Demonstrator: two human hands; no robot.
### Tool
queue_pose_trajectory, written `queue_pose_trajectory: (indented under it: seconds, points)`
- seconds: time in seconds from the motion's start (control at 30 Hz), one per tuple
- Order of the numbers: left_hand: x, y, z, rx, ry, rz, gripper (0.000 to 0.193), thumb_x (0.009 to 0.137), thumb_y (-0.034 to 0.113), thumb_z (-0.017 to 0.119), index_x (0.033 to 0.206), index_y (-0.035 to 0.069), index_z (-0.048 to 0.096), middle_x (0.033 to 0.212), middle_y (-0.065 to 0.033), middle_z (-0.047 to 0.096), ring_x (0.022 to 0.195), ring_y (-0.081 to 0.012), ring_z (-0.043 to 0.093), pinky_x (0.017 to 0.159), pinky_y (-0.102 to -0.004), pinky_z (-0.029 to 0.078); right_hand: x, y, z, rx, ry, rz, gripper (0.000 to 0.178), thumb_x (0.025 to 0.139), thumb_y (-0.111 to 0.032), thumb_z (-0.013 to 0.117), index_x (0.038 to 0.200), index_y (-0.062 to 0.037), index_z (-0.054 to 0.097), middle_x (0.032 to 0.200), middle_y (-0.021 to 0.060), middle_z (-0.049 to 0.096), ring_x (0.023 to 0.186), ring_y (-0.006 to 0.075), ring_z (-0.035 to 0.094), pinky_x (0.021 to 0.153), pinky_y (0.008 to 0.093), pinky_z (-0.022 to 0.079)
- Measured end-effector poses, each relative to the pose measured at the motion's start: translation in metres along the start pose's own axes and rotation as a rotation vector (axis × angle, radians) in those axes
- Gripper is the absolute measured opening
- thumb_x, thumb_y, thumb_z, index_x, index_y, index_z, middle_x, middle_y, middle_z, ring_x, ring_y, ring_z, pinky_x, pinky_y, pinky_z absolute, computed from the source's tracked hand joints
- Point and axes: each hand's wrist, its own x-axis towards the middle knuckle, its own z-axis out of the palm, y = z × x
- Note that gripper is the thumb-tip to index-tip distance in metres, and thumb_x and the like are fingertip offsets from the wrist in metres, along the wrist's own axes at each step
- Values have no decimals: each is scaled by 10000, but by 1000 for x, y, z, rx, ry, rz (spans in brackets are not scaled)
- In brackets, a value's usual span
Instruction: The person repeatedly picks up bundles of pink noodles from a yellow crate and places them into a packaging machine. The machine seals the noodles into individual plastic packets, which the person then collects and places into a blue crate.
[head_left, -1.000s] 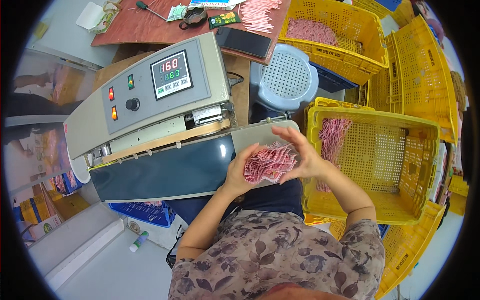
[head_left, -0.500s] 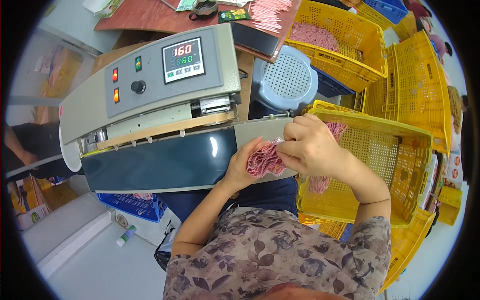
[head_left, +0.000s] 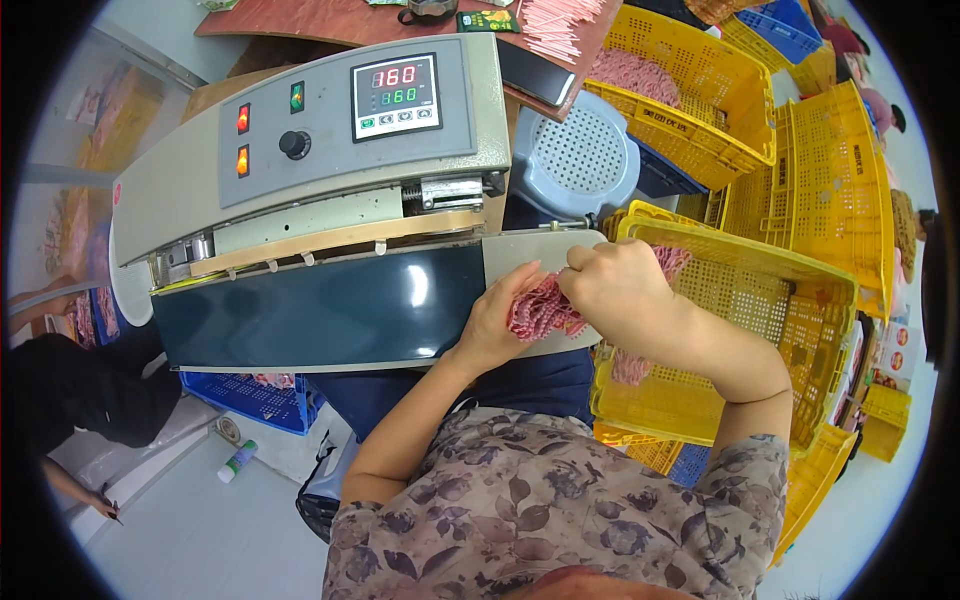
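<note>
My left hand (head_left: 490, 322) is closed around a bunch of small pink packets (head_left: 541, 310) with zigzag edges. The bunch is held above the right end of a continuous band sealer (head_left: 330, 310). My right hand (head_left: 622, 290) presses against the right side of the bunch with its fingers curled in; what its fingertips pinch is hidden. More pink packets (head_left: 672, 262) lie in the yellow basket (head_left: 740, 400) just beyond my right hand, partly covered by it.
A blue-grey stool with a perforated seat (head_left: 575, 150) stands behind the sealer. Yellow crates (head_left: 700, 130) are stacked at the right and back. A red-brown table (head_left: 330, 20) holds pink sticks (head_left: 560, 25) and a phone (head_left: 535, 72). At the left, another person in dark clothes (head_left: 80, 390) bends low.
The view has shifted slightly. My right-hand fingers have curled tighter against the bunch, while my left hand keeps its hold. More of the other person now shows at the left.
</note>
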Motion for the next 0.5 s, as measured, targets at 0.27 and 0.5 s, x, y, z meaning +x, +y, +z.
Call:
queue_pose_trajectory:
  seconds: [0.27,0.5]
  points:
    - [-4,-4,0,-51,-11,-87,780,614,26,742,1268,22,317,1072,-148,569,966,-234,581,830,-305,460,-2,72,-53,624,483,343,122,671,-137,660,715,-25,643,619,48,586,496,116,522,492,252,420]
    - [2,2,-2,-59,-48,-63,790,618,54,756,1263,22,301,1109,-171,559,992,-249,576,842,-311,456,111,245,67,939,944,811,257,691,-252,684,780,-11,675,679,65,642,633,100,567,594,252,439]
